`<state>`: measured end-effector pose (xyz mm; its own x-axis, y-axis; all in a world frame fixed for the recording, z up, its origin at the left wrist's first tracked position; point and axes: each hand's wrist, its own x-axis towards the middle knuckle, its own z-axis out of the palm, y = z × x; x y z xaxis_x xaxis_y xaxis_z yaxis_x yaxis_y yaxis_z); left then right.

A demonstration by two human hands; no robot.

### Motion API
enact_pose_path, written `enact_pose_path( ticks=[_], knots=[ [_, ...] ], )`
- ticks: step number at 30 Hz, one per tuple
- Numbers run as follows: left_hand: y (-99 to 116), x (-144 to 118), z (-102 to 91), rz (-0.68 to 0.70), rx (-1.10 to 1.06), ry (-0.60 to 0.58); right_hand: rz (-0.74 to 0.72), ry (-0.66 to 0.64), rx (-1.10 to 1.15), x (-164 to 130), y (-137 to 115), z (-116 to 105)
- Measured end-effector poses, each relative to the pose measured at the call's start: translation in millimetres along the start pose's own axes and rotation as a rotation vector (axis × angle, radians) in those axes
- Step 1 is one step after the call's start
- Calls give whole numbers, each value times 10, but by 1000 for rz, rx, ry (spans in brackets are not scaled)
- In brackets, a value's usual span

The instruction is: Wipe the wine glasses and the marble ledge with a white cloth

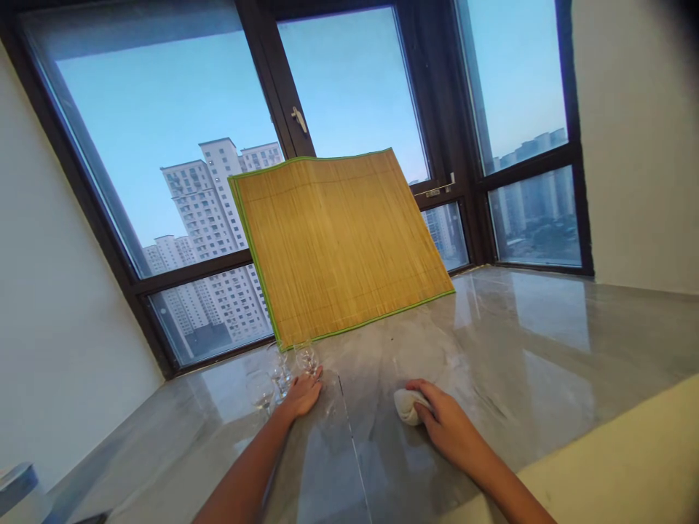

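My right hand rests on the glossy grey stone counter with its fingers closed over a small white cloth, which shows at the fingertips. My left hand lies flat on the counter, fingers together, its tips touching the base of a small clear stemmed glass. Two more clear glasses stand just left of that hand. A bamboo mat with a green border leans upright against the window behind the glasses.
Tall dark-framed windows run along the back of the counter, with a handle above the mat. White walls close both sides. A cream-coloured surface lies at the lower right, and a grey object at the lower left.
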<state>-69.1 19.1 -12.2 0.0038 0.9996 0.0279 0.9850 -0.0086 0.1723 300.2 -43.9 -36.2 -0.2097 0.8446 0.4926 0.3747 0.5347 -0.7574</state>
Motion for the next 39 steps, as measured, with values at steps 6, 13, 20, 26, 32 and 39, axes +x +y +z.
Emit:
enact_pose_path(
  ticks=[6,13,20,26,32,39],
  knots=[
    [-69,5,-32,-12,-46,45,-1,19,16,5,39,26],
    [-121,-52,-99,-30,-121,95,2,21,11,11,27,17],
    [-151,-80,-123,-76,-188,160,13,20,17,2,35,23],
    [-159,-34,-125,-93,-232,186,5,19,10,2,18,14],
    [-113,-6,-151,-105,-269,198,4,17,30,4,-6,-2],
    [-69,-91,-97,-218,-362,228,4,6,14,6,51,29]
  ],
)
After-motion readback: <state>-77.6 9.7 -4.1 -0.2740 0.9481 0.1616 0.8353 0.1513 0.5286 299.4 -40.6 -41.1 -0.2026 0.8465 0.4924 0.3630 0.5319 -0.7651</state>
